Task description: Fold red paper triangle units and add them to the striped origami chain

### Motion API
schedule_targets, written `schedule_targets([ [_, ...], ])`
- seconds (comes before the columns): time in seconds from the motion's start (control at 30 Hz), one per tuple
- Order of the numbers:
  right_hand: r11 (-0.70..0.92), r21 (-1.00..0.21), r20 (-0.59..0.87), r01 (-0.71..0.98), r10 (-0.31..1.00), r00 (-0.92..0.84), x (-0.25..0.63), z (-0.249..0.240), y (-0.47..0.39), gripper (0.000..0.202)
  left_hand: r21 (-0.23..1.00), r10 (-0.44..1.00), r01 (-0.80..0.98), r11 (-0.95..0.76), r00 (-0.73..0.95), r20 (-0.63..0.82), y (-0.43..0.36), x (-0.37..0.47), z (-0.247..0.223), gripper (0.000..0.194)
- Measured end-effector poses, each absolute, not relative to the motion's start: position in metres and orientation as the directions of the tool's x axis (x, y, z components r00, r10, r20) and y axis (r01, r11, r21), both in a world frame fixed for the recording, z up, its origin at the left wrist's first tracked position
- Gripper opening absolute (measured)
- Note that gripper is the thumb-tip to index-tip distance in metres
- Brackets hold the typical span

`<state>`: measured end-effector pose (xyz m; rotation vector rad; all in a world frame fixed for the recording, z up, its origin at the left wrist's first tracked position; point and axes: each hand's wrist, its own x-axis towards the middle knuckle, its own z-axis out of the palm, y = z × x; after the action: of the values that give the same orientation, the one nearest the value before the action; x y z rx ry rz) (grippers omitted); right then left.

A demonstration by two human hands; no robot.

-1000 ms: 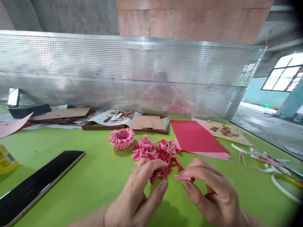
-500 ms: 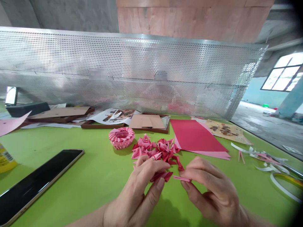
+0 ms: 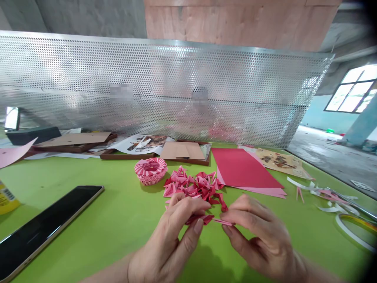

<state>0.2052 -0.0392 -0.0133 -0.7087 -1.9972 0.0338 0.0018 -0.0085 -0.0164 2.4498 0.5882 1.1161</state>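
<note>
1. Fingers of the left hand (image 3: 165,239) pinch red folded paper (image 3: 206,219) between thumb and forefinger; whether that is one piece or several stacked, I cannot tell; a light grip should spare the creases;
2. the right hand (image 3: 265,237), at four o'clock from the gap between the hands, has thumb and forefinger pinching a slim pink folded-paper piece (image 3: 223,222); its free end points to nine o'clock, at the red paper;
3. those two ends meet or nearly meet, I cannot tell which; best to level them before pressing, as a skewed push would likely buckle the slim one;
4. the pile of pink and red folded-paper pieces (image 3: 190,184) lies at eleven o'clock, its red tail just beside the right fingertips; working slightly toward six o'clock would probably avoid snags;
5. the pink-and-white paper basket (image 3: 144,168) at ten and the smartphone (image 3: 50,228) at nine stand well apart from the fingertips.
</note>
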Motion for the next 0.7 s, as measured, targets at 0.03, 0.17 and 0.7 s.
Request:
schedule_targets([
  [0.03, 0.828, -0.305, 0.793, 0.470, 0.494, -0.357, 0.205, -0.013, -0.039, 0.021, 0.500, 0.520, 0.218, -0.838, 0.595, 0.613, -0.009, 0.002, -0.016, 0.035],
  [0.17, 0.827, -0.281, 0.787, 0.486, 0.489, -0.376, 0.205, -0.012, -0.038, 0.021, 0.480, 0.501, 0.208, -0.852, 0.591, 0.633, -0.009, 0.003, -0.015, 0.034],
  [0.7, 0.840, -0.249, 0.760, 0.483, 0.478, -0.440, 0.207, -0.014, -0.036, 0.021, 0.299, 0.383, 0.241, -0.924, 0.613, 0.691, -0.007, 0.005, -0.005, 0.036],
])
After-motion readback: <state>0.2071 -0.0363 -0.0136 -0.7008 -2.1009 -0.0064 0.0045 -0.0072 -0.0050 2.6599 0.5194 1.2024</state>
